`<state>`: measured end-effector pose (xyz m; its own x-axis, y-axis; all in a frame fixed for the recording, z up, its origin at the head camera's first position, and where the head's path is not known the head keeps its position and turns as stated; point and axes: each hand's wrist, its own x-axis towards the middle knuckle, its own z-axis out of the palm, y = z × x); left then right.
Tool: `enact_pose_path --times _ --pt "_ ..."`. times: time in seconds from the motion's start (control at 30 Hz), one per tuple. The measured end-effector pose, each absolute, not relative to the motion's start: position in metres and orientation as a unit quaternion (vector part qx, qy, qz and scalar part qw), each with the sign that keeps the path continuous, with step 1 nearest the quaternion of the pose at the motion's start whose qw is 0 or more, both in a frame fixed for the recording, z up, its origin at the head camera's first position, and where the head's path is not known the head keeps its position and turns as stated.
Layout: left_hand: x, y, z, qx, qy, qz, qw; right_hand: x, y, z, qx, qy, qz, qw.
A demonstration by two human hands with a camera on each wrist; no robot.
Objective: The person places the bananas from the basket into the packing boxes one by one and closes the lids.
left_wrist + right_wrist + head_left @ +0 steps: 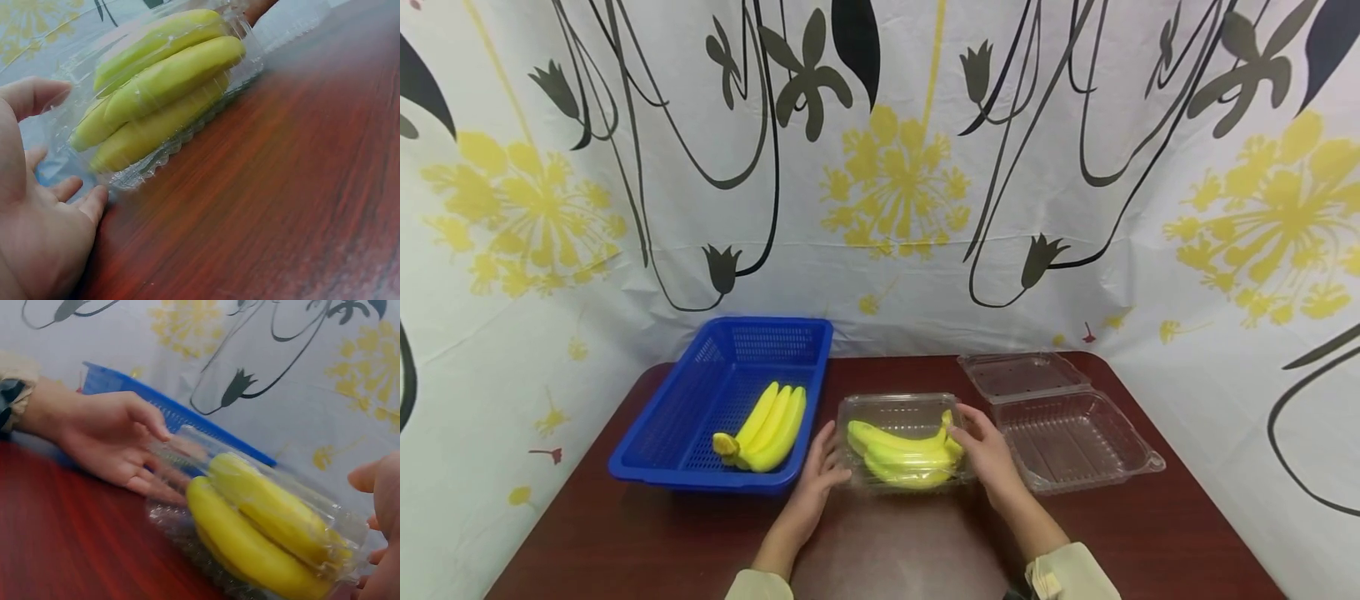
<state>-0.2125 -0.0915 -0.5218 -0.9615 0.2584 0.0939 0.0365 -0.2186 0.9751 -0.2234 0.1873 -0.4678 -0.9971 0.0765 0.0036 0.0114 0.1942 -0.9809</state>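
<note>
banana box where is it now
In the head view's lower middle, the banana box is between the left hand and the right hand, with the basket to its left and the open box to its right.

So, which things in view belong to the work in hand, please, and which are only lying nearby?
In the work: middle clear container, bananas inside it.

Lying nearby, perhaps related: blue basket, bananas in the basket, open clear container.
</note>
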Motion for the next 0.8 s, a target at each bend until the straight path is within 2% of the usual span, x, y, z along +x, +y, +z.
enact_pose_path --times 0.37,0.57,0.8 --pt "-0.215 -0.092 -0.52 0.086 0.662 0.743 0.051 -0.223 0.188 -0.482 -0.041 -0.794 0.606 0.042" --pt "-0.219 -0.092 -0.521 0.105 0.655 0.745 0.066 -0.224 0.188 -0.483 -0.041 -0.787 0.614 0.037" --pt "-0.223 -0.086 -0.516 0.068 0.666 0.737 0.087 -0.235 0.187 -0.485 -0.039 -0.795 0.603 0.054"
